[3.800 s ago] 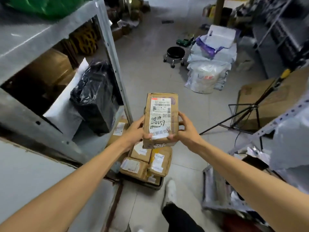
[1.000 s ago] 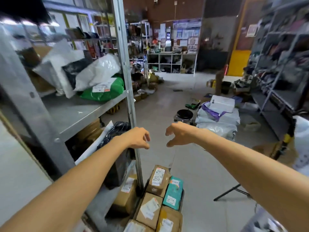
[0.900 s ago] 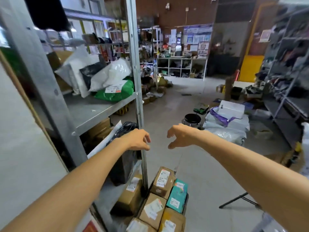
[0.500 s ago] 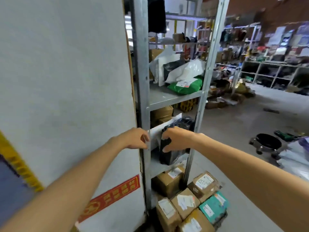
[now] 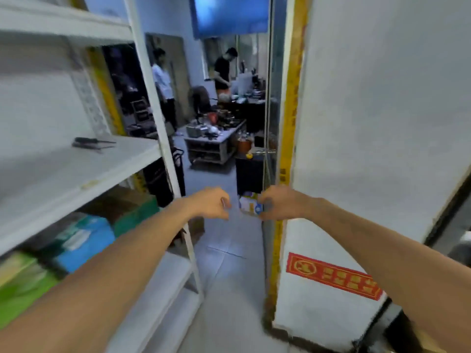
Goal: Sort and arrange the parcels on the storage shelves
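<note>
My left hand [image 5: 210, 203] and my right hand [image 5: 279, 203] are held out in front of me at waist height, fingers loosely curled, and neither holds a parcel. A small white box with blue and orange print [image 5: 249, 205] shows between them, low in the passage beyond; my right fingers hide part of it. A white shelf unit [image 5: 84, 171] stands at my left. Its lower level holds a blue box [image 5: 84, 238], a green box [image 5: 23, 281] and a brown and green carton [image 5: 132, 207]. The picture is blurred by motion.
A dark tool [image 5: 93, 143] lies on the middle shelf. A white partition [image 5: 369, 123] with a red sticker [image 5: 331, 276] closes the right side, leaving a narrow tiled passage. Beyond it stand a cluttered low table [image 5: 214, 138] and two people [image 5: 224, 70].
The view has swung away from the metal rack and the parcels on the floor to this passage beside a white shelf. Both hands stay out in front, holding nothing.
</note>
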`<act>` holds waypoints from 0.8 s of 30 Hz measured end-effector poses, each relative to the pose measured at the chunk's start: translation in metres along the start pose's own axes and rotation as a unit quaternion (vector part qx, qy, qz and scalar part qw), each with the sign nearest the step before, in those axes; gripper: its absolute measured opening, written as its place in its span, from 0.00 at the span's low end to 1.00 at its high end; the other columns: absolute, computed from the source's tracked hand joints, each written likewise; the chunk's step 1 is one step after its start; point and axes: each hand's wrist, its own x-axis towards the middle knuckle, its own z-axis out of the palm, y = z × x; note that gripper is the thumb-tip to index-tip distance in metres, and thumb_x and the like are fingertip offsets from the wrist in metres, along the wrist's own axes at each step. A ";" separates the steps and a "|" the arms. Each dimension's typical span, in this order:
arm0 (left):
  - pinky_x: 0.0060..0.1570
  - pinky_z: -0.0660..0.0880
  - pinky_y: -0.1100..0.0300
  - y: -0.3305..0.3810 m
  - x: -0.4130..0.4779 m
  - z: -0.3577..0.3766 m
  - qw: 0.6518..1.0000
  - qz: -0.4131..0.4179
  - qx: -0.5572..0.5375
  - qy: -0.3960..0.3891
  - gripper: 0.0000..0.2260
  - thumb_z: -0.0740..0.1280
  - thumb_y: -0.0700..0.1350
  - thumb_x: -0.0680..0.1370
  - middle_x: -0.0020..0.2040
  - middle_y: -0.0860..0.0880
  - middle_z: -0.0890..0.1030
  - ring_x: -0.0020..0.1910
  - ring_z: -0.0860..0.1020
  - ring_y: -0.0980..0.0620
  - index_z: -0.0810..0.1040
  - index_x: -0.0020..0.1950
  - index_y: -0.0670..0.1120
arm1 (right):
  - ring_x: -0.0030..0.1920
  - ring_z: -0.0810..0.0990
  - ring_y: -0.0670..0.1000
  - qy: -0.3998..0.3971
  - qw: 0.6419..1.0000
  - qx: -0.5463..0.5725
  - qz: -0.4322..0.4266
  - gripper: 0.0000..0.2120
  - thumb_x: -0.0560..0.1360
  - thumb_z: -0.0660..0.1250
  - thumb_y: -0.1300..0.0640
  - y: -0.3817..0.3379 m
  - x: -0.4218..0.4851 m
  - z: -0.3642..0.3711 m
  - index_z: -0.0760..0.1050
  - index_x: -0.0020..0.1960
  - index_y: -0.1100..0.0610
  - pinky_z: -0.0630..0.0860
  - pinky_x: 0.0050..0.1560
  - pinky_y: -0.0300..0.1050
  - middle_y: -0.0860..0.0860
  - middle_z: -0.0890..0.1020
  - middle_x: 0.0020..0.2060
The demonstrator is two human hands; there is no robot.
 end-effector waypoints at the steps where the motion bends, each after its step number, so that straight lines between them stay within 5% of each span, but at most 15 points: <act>1: 0.45 0.71 0.65 -0.025 -0.021 -0.001 1.000 -0.026 -0.011 0.006 0.13 0.71 0.45 0.75 0.54 0.48 0.82 0.52 0.79 0.51 0.80 0.59 0.44 | 0.60 0.76 0.55 -0.003 1.000 0.000 -0.028 0.23 0.74 0.69 0.46 -0.027 0.012 0.002 0.77 0.63 0.60 0.70 0.53 0.43 0.54 0.79 0.59; 3: 0.41 0.73 0.68 -0.072 -0.065 0.000 0.996 -0.082 -0.025 0.033 0.11 0.72 0.45 0.73 0.48 0.51 0.82 0.46 0.80 0.53 0.81 0.54 0.47 | 0.64 0.73 0.55 -0.018 0.996 0.012 -0.086 0.25 0.75 0.69 0.47 -0.080 0.029 0.006 0.74 0.67 0.59 0.70 0.60 0.46 0.53 0.77 0.64; 6: 0.46 0.78 0.59 -0.129 -0.136 0.011 0.984 -0.163 -0.060 0.039 0.08 0.73 0.46 0.70 0.47 0.49 0.83 0.46 0.82 0.49 0.80 0.49 0.51 | 0.63 0.73 0.57 -0.039 0.987 0.034 -0.154 0.24 0.76 0.69 0.48 -0.160 0.044 0.019 0.74 0.67 0.60 0.71 0.60 0.48 0.56 0.76 0.62; 11: 0.52 0.75 0.59 -0.188 -0.249 0.034 0.958 -0.276 -0.072 0.046 0.15 0.73 0.47 0.73 0.55 0.49 0.81 0.53 0.78 0.50 0.79 0.59 0.48 | 0.61 0.76 0.54 -0.056 0.962 0.036 -0.263 0.26 0.71 0.72 0.46 -0.283 0.059 0.049 0.74 0.66 0.57 0.74 0.59 0.48 0.53 0.77 0.62; 16: 0.59 0.73 0.56 -0.207 -0.356 0.055 0.916 -0.385 -0.079 0.076 0.16 0.71 0.48 0.75 0.58 0.48 0.80 0.57 0.77 0.48 0.78 0.61 0.47 | 0.60 0.76 0.53 -0.084 0.921 0.014 -0.381 0.27 0.71 0.72 0.45 -0.383 0.046 0.068 0.73 0.68 0.53 0.74 0.59 0.47 0.52 0.76 0.63; 24: 0.57 0.73 0.58 -0.190 -0.466 0.101 0.835 -0.523 -0.126 0.114 0.15 0.71 0.45 0.76 0.58 0.47 0.81 0.56 0.79 0.48 0.79 0.61 0.45 | 0.65 0.73 0.52 -0.132 0.850 -0.005 -0.510 0.28 0.73 0.71 0.47 -0.467 -0.002 0.101 0.70 0.70 0.54 0.71 0.61 0.45 0.51 0.73 0.68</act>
